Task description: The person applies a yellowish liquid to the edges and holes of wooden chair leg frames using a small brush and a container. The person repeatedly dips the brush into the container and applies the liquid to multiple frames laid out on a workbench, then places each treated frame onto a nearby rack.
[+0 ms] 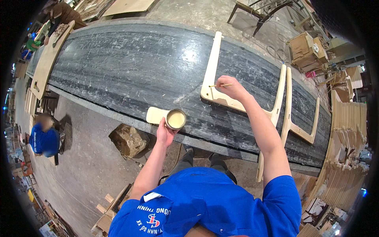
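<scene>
The step in hand appears to be dabbing the pale liquid (176,118) into a hole at the corner of the wooden frame (210,71), which lies on the dark table (130,63). The right hand (233,89) is just above that corner, fingers closed around a thin stick (221,85) whose tip points left, at or very near one hole; contact is unclear. The next move likely calls for a steady wrist and a light touch of the tip. The right forearm reaches up over the frame's near bar, elbow bent. The left hand (166,132), left of the frame, curls around the near side of a cup (167,118), its forearm slanting up from below. A second frame (289,110) lies right of the first.
</scene>
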Demonstrator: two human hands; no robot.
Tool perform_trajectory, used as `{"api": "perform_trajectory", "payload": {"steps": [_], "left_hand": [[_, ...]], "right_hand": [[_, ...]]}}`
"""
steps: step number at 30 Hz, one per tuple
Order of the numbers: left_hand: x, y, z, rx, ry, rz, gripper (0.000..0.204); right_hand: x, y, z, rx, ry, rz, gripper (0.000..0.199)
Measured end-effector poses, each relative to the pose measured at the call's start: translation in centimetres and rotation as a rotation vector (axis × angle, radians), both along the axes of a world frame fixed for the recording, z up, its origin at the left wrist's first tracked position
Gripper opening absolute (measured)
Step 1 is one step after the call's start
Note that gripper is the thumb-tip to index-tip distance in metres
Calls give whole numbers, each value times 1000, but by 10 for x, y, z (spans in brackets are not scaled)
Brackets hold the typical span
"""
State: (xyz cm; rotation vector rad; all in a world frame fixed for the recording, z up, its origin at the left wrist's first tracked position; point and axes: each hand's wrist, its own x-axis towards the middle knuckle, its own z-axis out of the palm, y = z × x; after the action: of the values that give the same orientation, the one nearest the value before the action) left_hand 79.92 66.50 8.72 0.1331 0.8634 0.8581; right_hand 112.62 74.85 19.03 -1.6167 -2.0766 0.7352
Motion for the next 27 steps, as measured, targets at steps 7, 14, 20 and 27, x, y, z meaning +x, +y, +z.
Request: {"api": "perform_trajectory", "payload": {"steps": [7,14,20,27], "left_hand": [[45,28,-2,62,28,-67,47],[97,39,7,160,191,-16,37],[168,12,42,215,206,-137,36],[211,-9,54,202,50,-170,37]], "right_hand": [[19,-30,-31,0,612,-736,15],[11,-77,-11,104,1035,-620,17],[37,-116,17,65,520,-574,20],[87,-170,10,-54,1379,-794,14]]}}
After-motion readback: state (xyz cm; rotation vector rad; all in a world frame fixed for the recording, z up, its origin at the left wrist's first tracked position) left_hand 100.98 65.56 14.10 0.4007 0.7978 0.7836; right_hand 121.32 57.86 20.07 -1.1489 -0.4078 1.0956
